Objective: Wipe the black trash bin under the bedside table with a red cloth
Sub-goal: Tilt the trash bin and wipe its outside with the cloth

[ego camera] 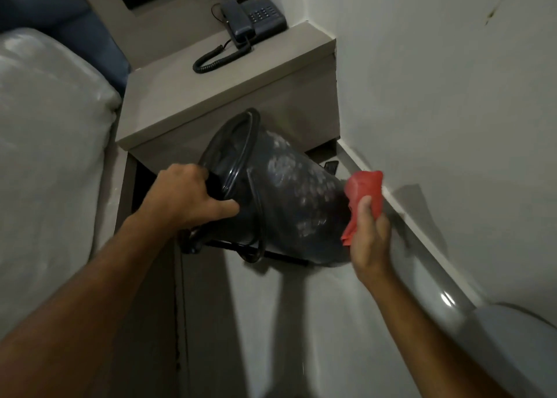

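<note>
The black trash bin (289,198) is tilted on its side in front of the bedside table (211,96), its mouth facing left and its base to the right. Pale dusty patches mark its upper wall. My left hand (190,195) grips the rim at the mouth, fingers inside. My right hand (369,241) holds a crumpled red cloth (364,191) against the bin's base end, close to the wall's skirting.
A dark corded telephone (251,17) sits on the table's back right corner. A bed with a pale cover (45,144) fills the left side. The white wall (452,96) runs close on the right, and pale floor (286,322) lies below the bin.
</note>
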The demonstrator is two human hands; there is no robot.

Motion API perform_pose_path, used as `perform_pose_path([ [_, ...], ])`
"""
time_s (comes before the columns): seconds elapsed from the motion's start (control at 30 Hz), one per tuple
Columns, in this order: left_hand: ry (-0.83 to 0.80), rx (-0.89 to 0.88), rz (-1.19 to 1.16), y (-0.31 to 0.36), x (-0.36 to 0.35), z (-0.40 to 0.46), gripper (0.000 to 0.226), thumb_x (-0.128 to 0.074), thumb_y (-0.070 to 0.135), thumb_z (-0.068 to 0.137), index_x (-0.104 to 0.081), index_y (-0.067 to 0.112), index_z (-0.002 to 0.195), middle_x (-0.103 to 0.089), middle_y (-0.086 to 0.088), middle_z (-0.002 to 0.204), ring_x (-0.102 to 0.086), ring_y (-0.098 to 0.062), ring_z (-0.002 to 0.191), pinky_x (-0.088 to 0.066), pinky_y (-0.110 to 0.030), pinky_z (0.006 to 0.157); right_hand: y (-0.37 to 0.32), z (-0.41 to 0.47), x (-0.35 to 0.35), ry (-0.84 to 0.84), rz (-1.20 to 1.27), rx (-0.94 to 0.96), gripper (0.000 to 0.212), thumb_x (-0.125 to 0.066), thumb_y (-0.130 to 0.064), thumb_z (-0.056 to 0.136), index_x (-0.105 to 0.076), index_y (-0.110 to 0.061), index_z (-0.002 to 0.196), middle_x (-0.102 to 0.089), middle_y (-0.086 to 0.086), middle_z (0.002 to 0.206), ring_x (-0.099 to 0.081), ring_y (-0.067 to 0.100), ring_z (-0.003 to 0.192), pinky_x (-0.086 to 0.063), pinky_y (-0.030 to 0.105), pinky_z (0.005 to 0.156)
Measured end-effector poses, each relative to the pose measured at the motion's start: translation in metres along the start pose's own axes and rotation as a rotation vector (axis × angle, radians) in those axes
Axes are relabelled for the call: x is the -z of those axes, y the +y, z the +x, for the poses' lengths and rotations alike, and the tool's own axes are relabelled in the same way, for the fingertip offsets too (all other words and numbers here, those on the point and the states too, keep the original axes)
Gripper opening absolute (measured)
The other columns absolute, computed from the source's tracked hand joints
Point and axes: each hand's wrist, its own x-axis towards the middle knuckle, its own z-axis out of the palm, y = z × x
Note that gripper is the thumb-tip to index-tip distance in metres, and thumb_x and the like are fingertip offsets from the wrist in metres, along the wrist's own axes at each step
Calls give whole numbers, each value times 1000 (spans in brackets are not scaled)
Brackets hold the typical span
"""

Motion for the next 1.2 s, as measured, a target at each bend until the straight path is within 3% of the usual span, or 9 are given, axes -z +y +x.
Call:
perform_pose_path([
  [0.13,-67,107,-114,-9,-8,-4,51,-61,73,51,-64,23,62,-58,8,48,-58,-5,43,-31,-8,32,18,-31,-40,-403,-485,415,70,-38,-54,95,-20,-27,158,-29,15,163,-22,33,152,-17,55,122],
  [0.27,-124,97,-163,-12,-12,-5,40,-73,59,54,-62,22,60,-59,6,46,-59,11,53,-34,-6,31,67,-42,-43,-401,-1079,795,72,-32,-52,99,-5,-20,158,-10,13,165,-7,42,152,-11,65,118],
  [0.5,-85,12,-23,-10,-8,-14,36,-78,51,57,-47,34,67,-51,10,49,-54,2,41,-35,-6,33,64,-23,-30,31,-650,-51,75,-27,-46,93,-10,-11,157,-16,16,167,-7,33,154,-7,48,124],
  [0.73,-28,-61,90,-5,-9,-14,44,-57,70,55,-41,30,60,-44,9,44,-44,-3,35,-24,-10,36,-19,-62,-133,-368,-474,440,67,-13,-61,99,2,-31,157,7,-10,168,21,10,152,17,29,120],
  [0.9,-61,-14,30,-6,-9,-20,41,-66,58,54,-38,30,57,-44,8,45,-43,-1,37,-29,-12,29,2,-37,-114,-293,-680,482,63,-6,-63,98,-2,-39,156,-3,-2,170,9,18,155,7,40,124],
  [1.0,-101,11,-18,-8,-9,-22,40,-71,54,57,-40,30,61,-48,7,49,-48,-4,40,-35,-9,33,26,-19,-76,-18,-723,353,66,-31,-59,97,9,-52,149,-19,16,166,-13,36,152,-10,54,121],
  [1.07,-105,11,-27,-7,-8,-23,39,-71,53,58,-39,31,62,-48,8,49,-48,-4,40,-35,-8,34,33,4,-48,139,-726,102,68,-39,-54,95,-6,-38,152,-25,22,163,-19,44,149,-12,59,120],
  [1.13,-119,0,-30,-4,-8,-23,39,-72,51,61,-38,32,65,-49,7,51,-48,-5,40,-36,-8,34,28,29,-36,122,-816,-187,64,-27,-55,100,-26,-22,155,-26,15,165,-16,40,151,-8,58,121],
  [1.2,-129,-5,-23,1,-7,-22,39,-74,48,64,-39,33,69,-51,6,53,-50,-6,41,-35,-8,34,11,39,-54,35,-864,-143,65,-16,-56,101,-36,-21,152,-31,9,163,-18,38,150,-8,59,120],
])
